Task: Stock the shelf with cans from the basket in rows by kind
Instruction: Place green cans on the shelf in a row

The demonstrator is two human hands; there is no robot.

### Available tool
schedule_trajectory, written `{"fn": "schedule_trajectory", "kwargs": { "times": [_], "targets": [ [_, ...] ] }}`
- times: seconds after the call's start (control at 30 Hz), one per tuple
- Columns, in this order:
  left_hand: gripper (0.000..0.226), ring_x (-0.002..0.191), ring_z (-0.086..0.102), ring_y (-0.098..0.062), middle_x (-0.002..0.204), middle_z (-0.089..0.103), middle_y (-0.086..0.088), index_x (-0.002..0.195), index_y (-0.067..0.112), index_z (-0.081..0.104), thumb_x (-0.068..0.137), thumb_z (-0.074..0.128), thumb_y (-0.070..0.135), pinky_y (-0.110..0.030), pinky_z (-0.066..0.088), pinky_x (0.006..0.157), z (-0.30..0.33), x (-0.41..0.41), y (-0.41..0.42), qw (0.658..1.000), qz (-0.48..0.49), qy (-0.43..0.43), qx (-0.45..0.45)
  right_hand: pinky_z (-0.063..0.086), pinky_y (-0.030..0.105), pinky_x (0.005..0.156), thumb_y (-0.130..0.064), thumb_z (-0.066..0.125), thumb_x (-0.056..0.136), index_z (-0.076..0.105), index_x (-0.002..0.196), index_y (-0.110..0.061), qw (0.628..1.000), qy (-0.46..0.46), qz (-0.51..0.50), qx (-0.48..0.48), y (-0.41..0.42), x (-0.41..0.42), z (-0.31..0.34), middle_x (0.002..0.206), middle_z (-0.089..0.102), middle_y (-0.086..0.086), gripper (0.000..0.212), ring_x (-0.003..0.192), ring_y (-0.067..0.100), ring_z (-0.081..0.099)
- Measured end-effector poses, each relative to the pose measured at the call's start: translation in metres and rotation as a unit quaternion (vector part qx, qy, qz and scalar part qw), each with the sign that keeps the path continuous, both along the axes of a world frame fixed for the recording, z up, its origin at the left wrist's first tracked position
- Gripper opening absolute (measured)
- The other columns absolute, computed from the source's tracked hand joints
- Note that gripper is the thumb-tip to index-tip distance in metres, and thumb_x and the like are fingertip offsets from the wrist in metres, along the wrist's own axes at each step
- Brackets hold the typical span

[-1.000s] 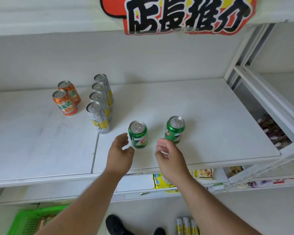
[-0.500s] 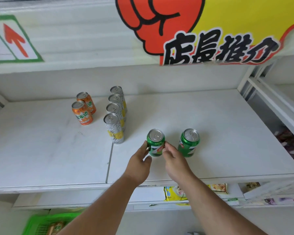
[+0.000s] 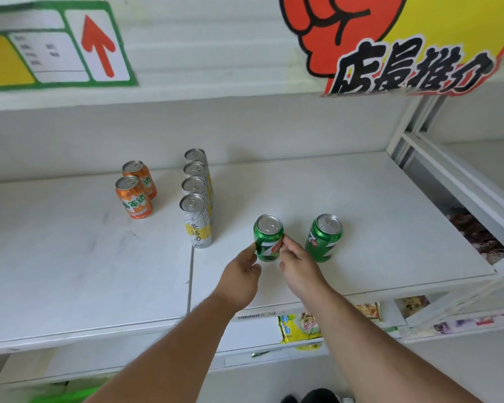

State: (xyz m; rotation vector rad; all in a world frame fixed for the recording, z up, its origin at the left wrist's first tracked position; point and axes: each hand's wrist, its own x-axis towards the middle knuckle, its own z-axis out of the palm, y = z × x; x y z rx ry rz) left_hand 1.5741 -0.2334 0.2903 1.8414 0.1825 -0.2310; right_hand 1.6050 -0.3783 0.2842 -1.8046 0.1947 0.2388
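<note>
1. The near green can point(image 3: 268, 238) stands upright on the white shelf point(image 3: 361, 216), toward the front edge and just right of the seam between the two shelf boards.
2. The left hand point(image 3: 240, 276) touches that can's left side low down, thumb and fingers pinching its wall.
3. The right hand point(image 3: 298, 267) meets the can's right side, fingertips curled against the label; together the two hands hold the can between them.
4. A second green can point(image 3: 324, 237) stands upright to the right of the held can, near it but apart, about level with it.
5. Four tall silver cans point(image 3: 196, 219) with yellow labels stand in a straight row to the left of the held can, running from just beside the seam back toward the rear wall.
6. Two orange cans point(image 3: 134, 197) stand farther left of the held can, one behind the other and close together, well apart from the silver row.
7. Above the held can, on the edge of the upper shelf, hangs a red and yellow sign point(image 3: 405, 50) with black characters; far to its left is a green-bordered card point(image 3: 70, 48) with a red arrow.
8. Below the held can, under the shelf edge, a yellow packet point(image 3: 298, 327) lies on the lower level.
9. At the bottom left, a blurred green shape point(image 3: 67, 395) is possibly the basket.
</note>
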Motion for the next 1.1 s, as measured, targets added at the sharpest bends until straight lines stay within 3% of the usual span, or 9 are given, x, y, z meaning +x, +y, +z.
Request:
{"fn": "schedule_trajectory", "kwargs": {
  "times": [0.1,0.2,0.27,0.37,0.47,0.6,0.67,0.97,1.1],
  "targets": [
    [0.055,0.120,0.052,0.003,0.137,0.058,0.008,0.149,0.023,0.045,0.099,0.045,0.000,-0.011,0.036,0.099,-0.005,0.012,0.004,1.000,0.015,0.002,-0.010,0.042,0.032,0.081,-0.016,0.042,0.105,0.067,0.098,-0.040,1.000,-0.004,0.000,0.017,0.007,0.010,0.003,0.083,0.066,-0.023,0.036,0.077,0.009,0.052],
    [0.057,0.129,0.050,0.004,0.141,0.057,0.010,0.150,0.024,0.043,0.098,0.044,0.001,-0.013,0.036,0.102,-0.008,0.028,0.007,1.000,0.011,0.004,-0.015,0.045,0.032,0.088,-0.016,0.042,0.107,0.067,0.111,-0.024,0.999,-0.012,0.000,0.034,0.012,0.026,0.003,0.092,0.066,-0.017,0.026,0.085,0.012,0.055],
    [0.058,0.126,0.051,0.009,0.138,0.059,0.013,0.149,0.027,0.044,0.097,0.043,0.000,-0.011,0.036,0.098,-0.010,0.042,0.010,1.000,0.014,0.004,-0.017,0.043,0.029,0.081,-0.016,0.041,0.107,0.065,0.111,-0.018,0.999,-0.016,0.003,0.033,0.015,0.039,0.002,0.088,0.063,-0.015,0.024,0.083,0.013,0.052],
    [0.060,0.121,0.052,0.013,0.134,0.062,0.017,0.147,0.031,0.046,0.096,0.043,0.000,-0.010,0.038,0.092,-0.011,0.063,0.012,1.000,0.024,0.004,-0.017,0.036,0.022,0.068,-0.017,0.041,0.107,0.060,0.100,-0.026,0.999,-0.018,-0.002,0.037,0.022,0.060,0.002,0.086,0.059,-0.013,0.022,0.077,0.008,0.048],
    [0.064,0.124,0.054,0.005,0.130,0.064,0.022,0.143,0.037,0.050,0.091,0.043,0.002,-0.019,0.041,0.097,-0.012,0.086,0.013,1.000,0.011,-0.005,0.002,0.034,0.023,0.063,-0.016,0.042,0.107,0.062,0.097,-0.019,0.999,-0.031,-0.016,0.033,0.027,0.079,0.004,0.077,0.056,-0.013,0.023,0.067,0.006,0.047],
    [0.068,0.122,0.058,-0.016,0.127,0.066,0.017,0.137,0.049,0.051,0.079,0.042,0.015,-0.042,0.044,0.109,-0.018,0.121,0.018,0.999,-0.002,-0.016,0.033,0.038,0.027,0.068,-0.018,0.041,0.107,0.065,0.105,-0.011,0.998,-0.038,-0.026,0.033,0.034,0.103,0.006,0.086,0.063,-0.005,0.025,0.074,0.009,0.052],
    [0.069,0.122,0.058,-0.018,0.127,0.066,0.017,0.137,0.053,0.049,0.077,0.042,0.020,-0.047,0.044,0.110,-0.024,0.137,0.020,0.999,-0.003,-0.019,0.041,0.037,0.029,0.067,-0.019,0.039,0.106,0.061,0.101,-0.007,0.998,-0.039,-0.031,0.035,0.036,0.116,0.007,0.085,0.061,0.000,0.025,0.075,0.014,0.051],
    [0.064,0.117,0.059,-0.006,0.124,0.066,0.022,0.135,0.057,0.049,0.084,0.043,0.018,-0.036,0.048,0.106,-0.014,0.181,0.014,0.998,0.016,-0.027,0.048,0.034,0.031,0.062,-0.015,0.038,0.104,0.053,0.085,-0.011,0.997,-0.043,-0.051,0.030,0.047,0.172,0.007,0.080,0.056,0.003,0.025,0.074,0.019,0.048],
    [0.061,0.118,0.059,-0.007,0.123,0.066,0.021,0.136,0.056,0.049,0.086,0.044,0.019,-0.039,0.047,0.107,-0.018,0.197,0.015,0.999,0.020,-0.024,0.043,0.036,0.028,0.063,-0.017,0.037,0.105,0.060,0.097,-0.005,0.997,-0.031,-0.054,0.042,0.051,0.183,0.006,0.092,0.063,0.007,0.027,0.083,0.022,0.053]
  ]
}}
